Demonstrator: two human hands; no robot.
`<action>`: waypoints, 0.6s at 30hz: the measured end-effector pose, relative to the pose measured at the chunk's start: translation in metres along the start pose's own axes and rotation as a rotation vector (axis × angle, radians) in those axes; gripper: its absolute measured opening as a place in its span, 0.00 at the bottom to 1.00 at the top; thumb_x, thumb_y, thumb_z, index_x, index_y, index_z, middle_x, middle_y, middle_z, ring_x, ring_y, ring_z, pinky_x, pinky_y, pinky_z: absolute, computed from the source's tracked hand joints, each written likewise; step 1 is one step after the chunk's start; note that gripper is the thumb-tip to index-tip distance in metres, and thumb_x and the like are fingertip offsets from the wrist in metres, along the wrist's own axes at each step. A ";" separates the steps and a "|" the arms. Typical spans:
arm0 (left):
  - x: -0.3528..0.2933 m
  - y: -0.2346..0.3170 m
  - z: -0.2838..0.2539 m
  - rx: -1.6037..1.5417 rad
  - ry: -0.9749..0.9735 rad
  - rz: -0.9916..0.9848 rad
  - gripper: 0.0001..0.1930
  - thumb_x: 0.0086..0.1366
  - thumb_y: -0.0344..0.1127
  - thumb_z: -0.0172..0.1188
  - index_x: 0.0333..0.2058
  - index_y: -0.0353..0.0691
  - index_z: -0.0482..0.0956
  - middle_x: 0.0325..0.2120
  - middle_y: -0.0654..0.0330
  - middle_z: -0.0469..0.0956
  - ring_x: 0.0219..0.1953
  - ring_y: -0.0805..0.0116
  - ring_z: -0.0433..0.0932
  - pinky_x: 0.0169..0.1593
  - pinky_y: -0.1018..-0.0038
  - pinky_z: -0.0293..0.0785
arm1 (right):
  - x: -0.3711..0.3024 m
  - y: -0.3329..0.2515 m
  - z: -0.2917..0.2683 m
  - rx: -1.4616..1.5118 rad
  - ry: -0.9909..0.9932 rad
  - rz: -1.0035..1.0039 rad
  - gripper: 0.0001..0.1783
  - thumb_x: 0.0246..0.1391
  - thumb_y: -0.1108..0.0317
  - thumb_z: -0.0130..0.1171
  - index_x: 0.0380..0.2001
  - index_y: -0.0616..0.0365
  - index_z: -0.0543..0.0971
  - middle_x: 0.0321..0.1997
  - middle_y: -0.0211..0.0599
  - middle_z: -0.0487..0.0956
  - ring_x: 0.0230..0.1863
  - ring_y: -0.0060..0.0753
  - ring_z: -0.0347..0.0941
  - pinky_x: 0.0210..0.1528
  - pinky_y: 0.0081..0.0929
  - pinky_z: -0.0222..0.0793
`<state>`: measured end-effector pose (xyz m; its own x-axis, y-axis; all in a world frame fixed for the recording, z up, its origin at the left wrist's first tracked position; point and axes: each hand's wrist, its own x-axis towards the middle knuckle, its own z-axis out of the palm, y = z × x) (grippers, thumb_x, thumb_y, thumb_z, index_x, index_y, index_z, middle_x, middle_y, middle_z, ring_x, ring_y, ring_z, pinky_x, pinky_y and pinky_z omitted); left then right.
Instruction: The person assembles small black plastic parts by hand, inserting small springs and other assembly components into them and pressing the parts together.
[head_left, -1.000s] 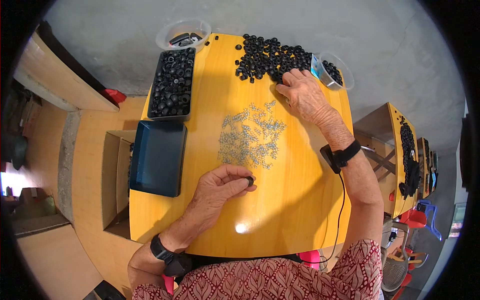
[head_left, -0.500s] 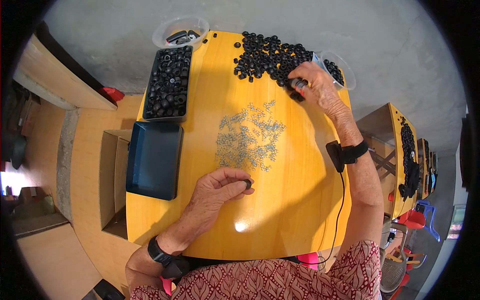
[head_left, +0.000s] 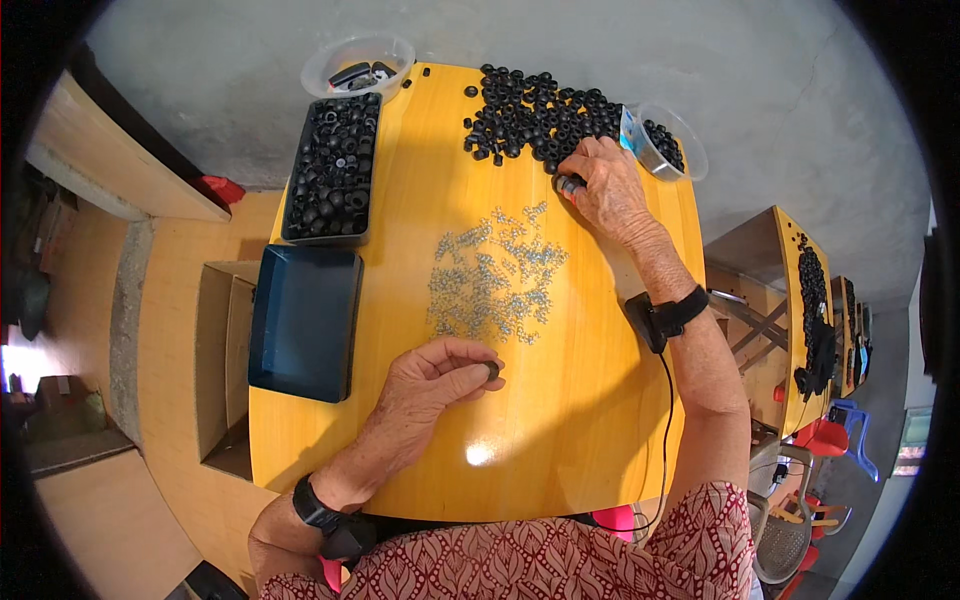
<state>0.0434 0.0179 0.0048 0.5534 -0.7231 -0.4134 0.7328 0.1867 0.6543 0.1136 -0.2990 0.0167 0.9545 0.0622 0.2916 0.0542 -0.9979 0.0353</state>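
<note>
My left hand (head_left: 430, 390) is closed over the near middle of the table, pinching a small dark round piece (head_left: 492, 370) between thumb and fingers. My right hand (head_left: 612, 195) is closed at the right front edge of a heap of small black ring-like plastic parts (head_left: 530, 115). A dark cylindrical object (head_left: 568, 185) with a grey band and a bit of red sits in its fingers, partly covered by them; its kind is unclear. Between the two hands, many tiny shiny metal pieces (head_left: 490, 285) are scattered over the yellow table (head_left: 400, 250).
At the left, a dark bin (head_left: 330, 170) full of black parts stands behind an empty dark tray (head_left: 303, 320). Clear plastic bowls stand at the back left (head_left: 358, 50) and back right (head_left: 690, 140). A cable (head_left: 668, 420) hangs from my right wrist. Below left is a cardboard box (head_left: 222, 360).
My right hand has shifted slightly left and nearer along the heap's edge, with the dark object still in its fingers. The left hand keeps its pinch in about the same place.
</note>
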 end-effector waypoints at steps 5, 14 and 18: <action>0.003 0.002 0.002 -0.006 0.008 0.018 0.10 0.63 0.27 0.59 0.43 0.34 0.76 0.39 0.59 0.78 0.42 0.69 0.78 0.49 0.77 0.73 | -0.006 -0.013 -0.008 0.037 0.083 -0.070 0.07 0.42 0.71 0.64 0.29 0.56 0.81 0.34 0.34 0.75 0.42 0.39 0.69 0.45 0.35 0.65; 0.006 -0.005 0.000 0.067 -0.053 0.230 0.12 0.59 0.21 0.61 0.42 0.35 0.77 0.39 0.58 0.79 0.43 0.69 0.78 0.51 0.75 0.73 | -0.084 -0.110 -0.079 0.901 -0.080 0.070 0.08 0.45 0.81 0.61 0.31 0.62 0.77 0.29 0.37 0.77 0.31 0.30 0.75 0.35 0.24 0.71; 0.004 -0.009 0.003 0.066 -0.098 0.238 0.11 0.60 0.22 0.60 0.42 0.34 0.77 0.39 0.61 0.78 0.45 0.73 0.76 0.53 0.77 0.71 | -0.111 -0.124 -0.089 1.025 -0.094 0.047 0.09 0.45 0.79 0.64 0.33 0.62 0.79 0.31 0.36 0.78 0.35 0.31 0.76 0.38 0.24 0.72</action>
<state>0.0377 0.0116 -0.0005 0.6635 -0.7258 -0.1817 0.5574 0.3175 0.7671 -0.0254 -0.1803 0.0651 0.9789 0.0648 0.1939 0.1979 -0.5376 -0.8196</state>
